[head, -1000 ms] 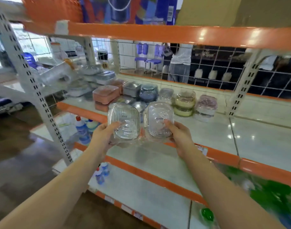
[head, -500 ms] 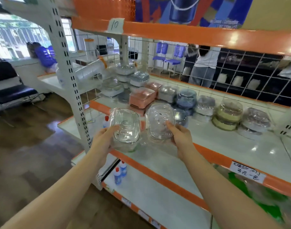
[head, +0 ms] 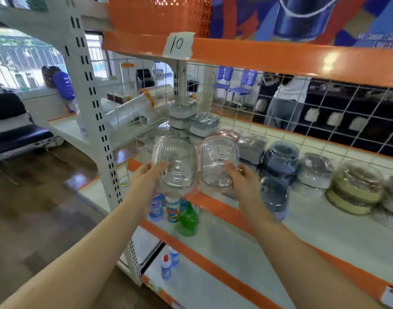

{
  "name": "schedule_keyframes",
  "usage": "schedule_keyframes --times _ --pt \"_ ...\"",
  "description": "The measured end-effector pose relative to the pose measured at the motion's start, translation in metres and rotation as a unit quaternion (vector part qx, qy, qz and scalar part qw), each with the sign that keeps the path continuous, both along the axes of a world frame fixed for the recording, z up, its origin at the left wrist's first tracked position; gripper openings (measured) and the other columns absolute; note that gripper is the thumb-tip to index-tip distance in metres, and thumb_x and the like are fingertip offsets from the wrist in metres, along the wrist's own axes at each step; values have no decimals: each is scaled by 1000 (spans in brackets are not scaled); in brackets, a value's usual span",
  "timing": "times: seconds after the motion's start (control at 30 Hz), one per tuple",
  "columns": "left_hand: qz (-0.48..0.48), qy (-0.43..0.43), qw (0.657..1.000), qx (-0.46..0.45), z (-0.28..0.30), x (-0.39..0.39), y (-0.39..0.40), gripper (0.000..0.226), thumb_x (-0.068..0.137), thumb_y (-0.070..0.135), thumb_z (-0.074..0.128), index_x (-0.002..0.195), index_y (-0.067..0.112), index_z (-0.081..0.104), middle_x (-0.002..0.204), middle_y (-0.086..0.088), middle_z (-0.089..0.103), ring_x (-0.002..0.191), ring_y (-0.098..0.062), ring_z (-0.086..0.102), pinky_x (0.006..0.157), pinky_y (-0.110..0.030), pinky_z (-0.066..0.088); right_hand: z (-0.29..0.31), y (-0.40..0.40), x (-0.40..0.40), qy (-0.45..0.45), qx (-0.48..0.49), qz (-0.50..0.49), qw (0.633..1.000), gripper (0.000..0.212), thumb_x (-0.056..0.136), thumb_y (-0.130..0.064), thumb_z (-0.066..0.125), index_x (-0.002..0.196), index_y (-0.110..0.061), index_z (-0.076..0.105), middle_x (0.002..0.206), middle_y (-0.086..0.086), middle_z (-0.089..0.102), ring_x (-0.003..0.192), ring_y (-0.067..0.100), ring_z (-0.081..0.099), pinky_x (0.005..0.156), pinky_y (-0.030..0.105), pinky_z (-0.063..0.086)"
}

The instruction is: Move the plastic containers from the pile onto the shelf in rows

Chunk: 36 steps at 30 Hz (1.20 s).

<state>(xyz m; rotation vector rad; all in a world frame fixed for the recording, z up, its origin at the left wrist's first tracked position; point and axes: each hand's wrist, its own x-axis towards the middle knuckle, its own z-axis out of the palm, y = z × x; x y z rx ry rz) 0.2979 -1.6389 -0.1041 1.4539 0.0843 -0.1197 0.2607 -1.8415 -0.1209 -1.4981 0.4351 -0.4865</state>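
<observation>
**At the shelf edge, a clear tub in each hand**

Nearest to me, two bare forearms reach up and forward from the bottom of the view. At their ends, the left hand [head: 146,181] grips a clear plastic container [head: 173,162] with its thumb curled over the ribbed face. The right hand [head: 244,184] holds a second clear container [head: 220,161] the same way, thumb on the front. Both tubs are tilted so their broad faces look back at the person. They sit side by side with a small gap between them, held above the orange front lip of the shelf [head: 324,228].

Below the left hand, on a lower shelf, stand some small bottles [head: 172,210] and a green bottle [head: 187,221].

Just beyond the right hand, wrapped blue tubs [head: 280,159] are stacked on the shelf, and further to the right of them sit grey tubs [head: 314,170] and yellowish-green ones [head: 355,188] in a row along the back. Beyond the left hand is a looser heap of wrapped containers [head: 191,119] near the white upright post [head: 90,103].

Above both hands, a paper tag marked "10" [head: 178,44] is stuck to the orange beam. Behind the wire mesh back, a person [head: 286,103] stands in the far room.
</observation>
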Motion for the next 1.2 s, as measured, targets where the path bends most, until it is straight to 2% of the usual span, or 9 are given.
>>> schedule_keyframes --times 0.1,0.2,0.33,0.53,0.77,0.83,0.93,1.0,1.2 --pt "-11 -11 1000 -2 1 25 -11 34 81 32 67 106 10 62 90 -10 65 73 -22 62 81 -40 53 2 -9 19 -2 5 -34 999 17 85 -29 69 90 -13 66 90 8 69 87 25 66 81 37 54" --pt "-18 -21 1000 1 6 40 -25 18 84 29 67 94 14 63 78 -3 59 61 -18 54 68 -34 48 1 -18 25 -5 19 -52 998 48 83 -39 69 91 7 58 82 12 59 77 25 59 76 37 49" --pt "-36 -30 999 1 11 53 -42 6 84 25 67 83 19 66 61 4 55 56 -16 48 76 -39 44 1 -29 25 -13 25 -70 997 36 84 -40 67 83 -5 57 80 15 52 77 21 50 74 36 45" --pt "-76 -5 997 10 15 68 -60 14 86 27 65 95 17 67 39 12 45 49 -14 41 59 -29 41 1 -37 21 -36 15 -113 993 62 81 -41 69 100 16 53 107 37 54 79 37 59 90 54 48" --pt "-144 -22 989 -15 23 63 -86 8 86 22 64 85 14 64 70 -3 64 48 -8 60 41 -19 47 9 -48 0 -13 25 -172 985 48 88 -34 64 103 12 59 89 25 61 79 18 56 75 31 48" --pt "-169 -24 985 -19 23 59 -93 11 86 23 64 87 12 64 73 -7 67 52 -13 65 41 -24 50 9 -53 -8 2 24 -188 982 45 88 -36 63 102 7 61 85 11 60 77 15 55 73 30 47" --pt "-209 -8 977 -26 22 53 -104 31 82 32 68 101 8 62 89 -20 69 75 -39 69 60 -63 54 9 -60 -19 5 22 -209 978 53 88 -37 63 99 14 54 81 10 51 75 19 48 69 31 40" --pt "-219 -1 975 -22 21 51 -111 35 80 34 70 103 9 61 87 -19 65 74 -39 64 73 -72 46 9 -65 -27 8 26 -225 974 50 89 -35 63 96 14 55 80 10 50 75 19 48 68 30 39" --pt "-234 22 971 -34 18 44 -128 21 84 30 68 96 15 59 49 5 56 41 -14 55 50 -30 49 8 -74 -44 -2 23 -253 967 46 88 -33 64 104 11 60 95 31 61 78 19 53 67 29 47"
